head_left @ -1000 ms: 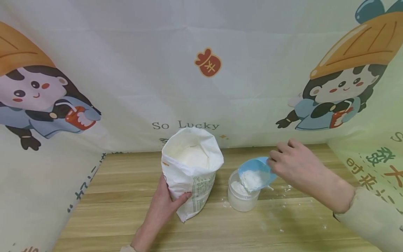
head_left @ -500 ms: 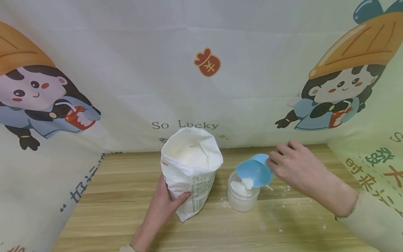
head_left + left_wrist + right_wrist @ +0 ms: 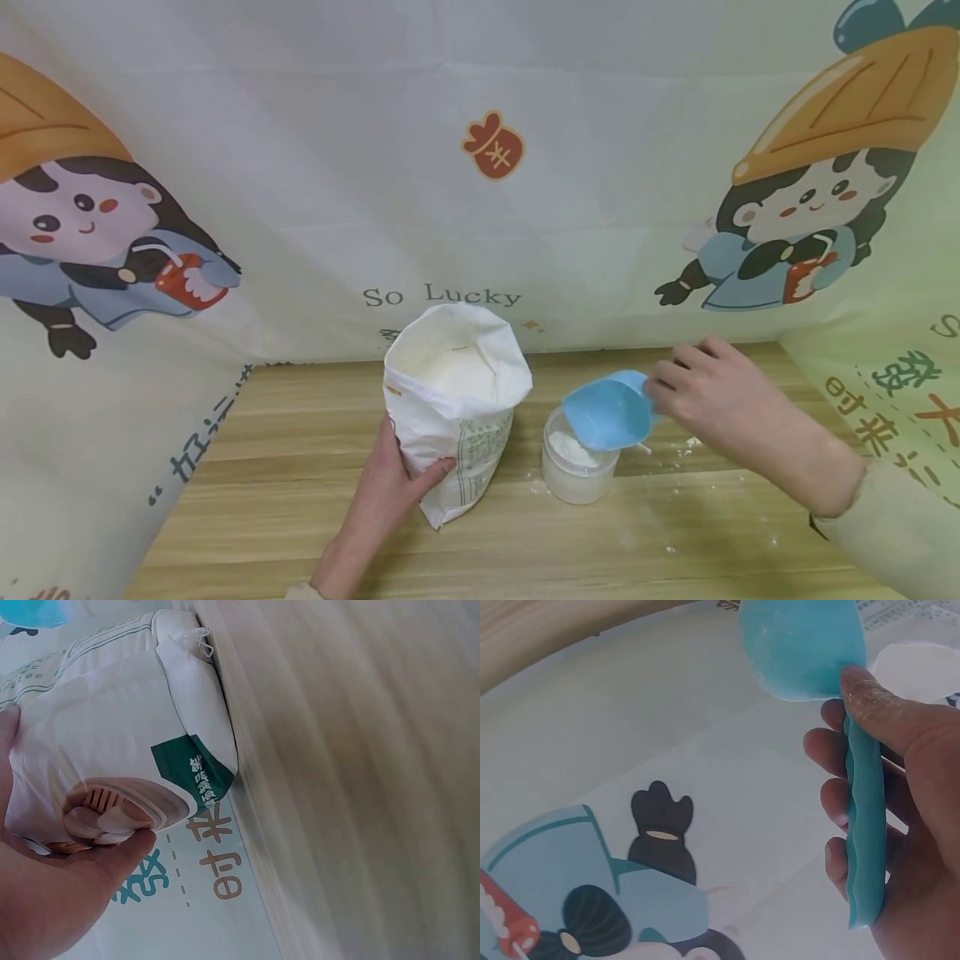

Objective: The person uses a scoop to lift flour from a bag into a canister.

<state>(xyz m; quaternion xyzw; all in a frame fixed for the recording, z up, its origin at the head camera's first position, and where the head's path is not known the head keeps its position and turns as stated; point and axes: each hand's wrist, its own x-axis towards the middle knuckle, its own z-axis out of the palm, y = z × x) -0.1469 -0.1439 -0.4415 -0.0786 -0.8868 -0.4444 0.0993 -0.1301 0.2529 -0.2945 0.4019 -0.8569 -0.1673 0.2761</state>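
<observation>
An open white bag [image 3: 442, 433] of flour stands on the table with white powder [image 3: 459, 372] inside. My left hand [image 3: 397, 479] grips its lower side, the thumb lying across the front; in the left wrist view the bag's face [image 3: 97, 742] carries a printed picture of buns. My right hand [image 3: 708, 392] holds a blue scoop [image 3: 607, 412], its fingers curled round the handle [image 3: 865, 825]. Tilted, the scoop bowl hangs over a clear round jar [image 3: 579, 479] and looks nearly emptied. White flour [image 3: 570, 448] shows in the jar's mouth. Some powder clings to my right thumb [image 3: 874, 697].
Spilled flour specks [image 3: 688, 446] dot the wooden table [image 3: 300, 500] right of the jar. A printed cloth [image 3: 337, 167] with cartoon figures rises behind the table and along both sides.
Flour has slid out of the tilted scoop into the jar. My right hand has shifted slightly right with the scoop. The left hand and bag have stayed in place.
</observation>
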